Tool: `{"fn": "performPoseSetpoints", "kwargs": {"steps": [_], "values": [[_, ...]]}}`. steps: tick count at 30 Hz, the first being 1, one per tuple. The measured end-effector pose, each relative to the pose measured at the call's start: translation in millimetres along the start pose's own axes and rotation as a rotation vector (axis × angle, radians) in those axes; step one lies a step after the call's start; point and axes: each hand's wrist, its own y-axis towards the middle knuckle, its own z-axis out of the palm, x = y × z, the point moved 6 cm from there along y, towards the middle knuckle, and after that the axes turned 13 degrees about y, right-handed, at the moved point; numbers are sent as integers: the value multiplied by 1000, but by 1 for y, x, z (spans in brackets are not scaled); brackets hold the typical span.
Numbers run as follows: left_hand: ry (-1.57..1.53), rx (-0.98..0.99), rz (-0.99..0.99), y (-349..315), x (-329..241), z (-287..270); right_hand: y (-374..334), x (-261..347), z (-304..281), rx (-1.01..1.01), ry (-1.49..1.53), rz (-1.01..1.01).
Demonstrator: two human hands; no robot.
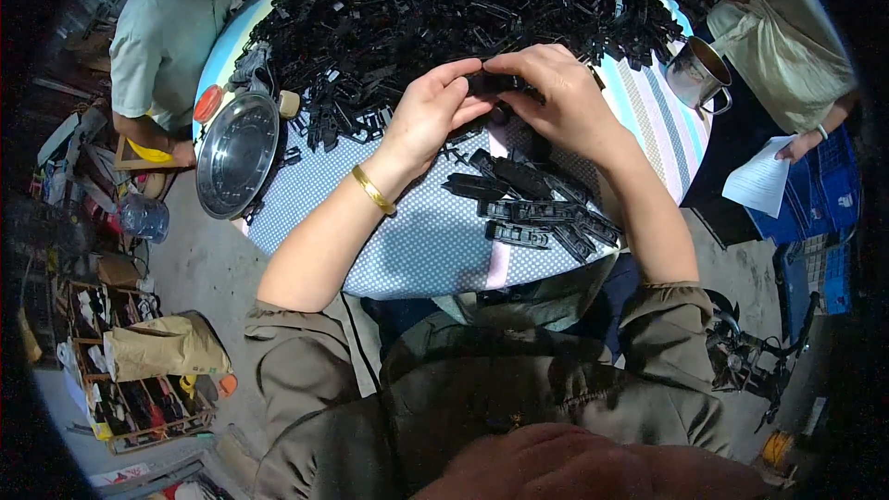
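A small black plastic part (493,83) is held between my two hands at the near edge of a big heap. My left hand (428,120), with a gold bangle on its wrist, pinches the part's left end. The fingers of my right hand (561,97) close over its right end and hide much of it. Beneath my right forearm lies a loose group of long black plastic parts (532,208) on the patterned tablecloth (417,231). The heap of similar black parts (444,14) spreads over the far half of the table.
A round metal tray (243,157) sits at the table's left edge, near a red-lidded jar (208,104). A metal mug (696,76) stands at the right edge. One person (171,37) is at the left; another (787,65) at the right holds a paper sheet (759,181).
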Motion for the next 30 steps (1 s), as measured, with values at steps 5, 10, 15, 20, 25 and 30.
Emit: {"fn": "performPoseSetpoints", "kwargs": {"steps": [5,10,15,20,25,30], "values": [[41,-38,38,1,3,-1,1,13,5,-40,-54,-118],[76,-119,57,-2,-1,-4,0,18,8,-88,-50,-190],[187,-187,112,-6,-7,0,-4,12,11,-69,-34,-180],[295,-195,179,-6,-6,-3,-3,14,12,-54,-46,-218],[112,-142,123,-7,-15,1,1,3,8,-62,106,-61],[132,-13,158,-7,-20,-1,-14,-47,22,-10,796,697]]}}
